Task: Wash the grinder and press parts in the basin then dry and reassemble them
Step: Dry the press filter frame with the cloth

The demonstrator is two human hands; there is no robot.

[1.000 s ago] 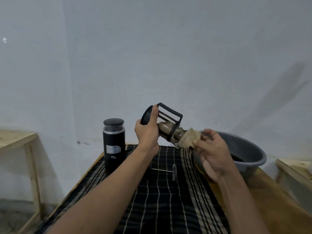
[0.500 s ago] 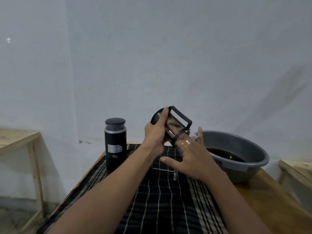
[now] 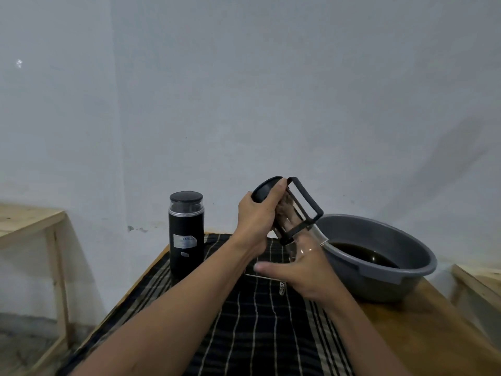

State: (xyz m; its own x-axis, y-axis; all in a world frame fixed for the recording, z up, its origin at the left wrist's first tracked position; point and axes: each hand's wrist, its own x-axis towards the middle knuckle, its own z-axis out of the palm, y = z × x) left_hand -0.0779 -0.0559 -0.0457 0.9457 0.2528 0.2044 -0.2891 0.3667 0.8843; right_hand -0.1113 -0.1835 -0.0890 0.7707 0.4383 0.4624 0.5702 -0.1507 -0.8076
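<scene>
My left hand (image 3: 256,221) grips the black base end of the French press carafe (image 3: 294,213), a glass beaker in a black frame with a handle. It is held tilted in the air, mouth down towards the right, by the near rim of the grey basin (image 3: 379,287). My right hand (image 3: 303,267) is under the glass mouth with its fingers reaching up against the rim and its thumb spread left. The plunger rod with its mesh disc (image 3: 282,289) lies on the cloth beneath my hands. The black grinder (image 3: 186,234) stands upright to the left, lid on.
A black striped cloth (image 3: 257,335) covers the left part of the wooden table (image 3: 433,327). The basin holds dark water. A wooden stool (image 3: 29,221) stands at the left and another wooden piece (image 3: 477,278) at the right. A pale wall is close behind.
My right hand has turned palm down and slid under the carafe's mouth. My left hand has shifted the tilted carafe right, closer to the basin.
</scene>
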